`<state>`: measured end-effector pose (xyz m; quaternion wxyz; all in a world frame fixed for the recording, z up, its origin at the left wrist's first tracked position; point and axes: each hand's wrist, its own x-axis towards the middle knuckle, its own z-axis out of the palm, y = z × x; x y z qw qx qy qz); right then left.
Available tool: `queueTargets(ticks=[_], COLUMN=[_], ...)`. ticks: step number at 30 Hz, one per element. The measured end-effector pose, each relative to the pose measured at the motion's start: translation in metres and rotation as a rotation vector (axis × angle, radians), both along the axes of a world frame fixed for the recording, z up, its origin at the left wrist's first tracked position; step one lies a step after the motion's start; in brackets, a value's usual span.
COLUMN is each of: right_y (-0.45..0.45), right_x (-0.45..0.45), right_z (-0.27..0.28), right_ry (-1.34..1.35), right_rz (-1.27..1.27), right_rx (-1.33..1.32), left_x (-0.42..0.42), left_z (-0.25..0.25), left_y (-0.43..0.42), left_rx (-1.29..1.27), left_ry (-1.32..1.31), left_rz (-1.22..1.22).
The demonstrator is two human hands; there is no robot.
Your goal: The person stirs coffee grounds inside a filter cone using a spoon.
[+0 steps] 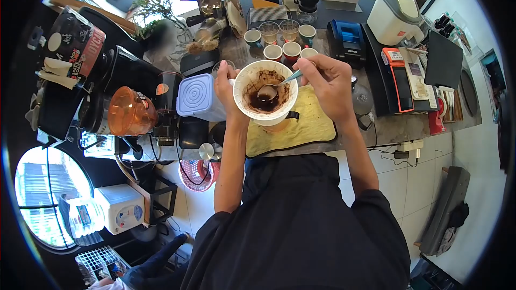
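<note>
My left hand is closed on the handle side of a white coffee dripper, which is tilted toward me. Inside it, a paper filter is stained with dark, wet coffee. My right hand pinches the handle of a metal spoon, whose bowl rests in the coffee. Below the dripper a vessel with a dark handle is partly hidden. A yellow cloth lies beneath on the counter.
Several cups and glasses stand beyond the dripper. A blue-lidded container and an orange grinder hopper are at the left. A blue-black printer and an orange payment terminal sit at the right. Someone's arm shows at the lower left.
</note>
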<state>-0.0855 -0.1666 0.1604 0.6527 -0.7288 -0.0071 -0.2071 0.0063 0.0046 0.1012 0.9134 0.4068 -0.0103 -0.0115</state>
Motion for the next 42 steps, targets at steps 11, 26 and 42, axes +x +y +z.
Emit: queueTargets(ticks=[11,26,42], right_y=[0.003,0.001,-0.01], right_x=[-0.001,-0.007,-0.001], right_z=[-0.005,0.005,-0.02], right_ry=[-0.05,-0.099,0.036], right_rz=[-0.054,-0.071,-0.03], right_rx=[-0.291,-0.223,0.215], left_x=[0.003,0.002,0.003], left_z=[-0.003,-0.007,-0.012], left_y=[-0.001,-0.002,-0.002], left_rx=[0.044,0.063,0.074], left_ry=[-0.012,-0.004,-0.004], left_rz=[0.003,0.041,0.014])
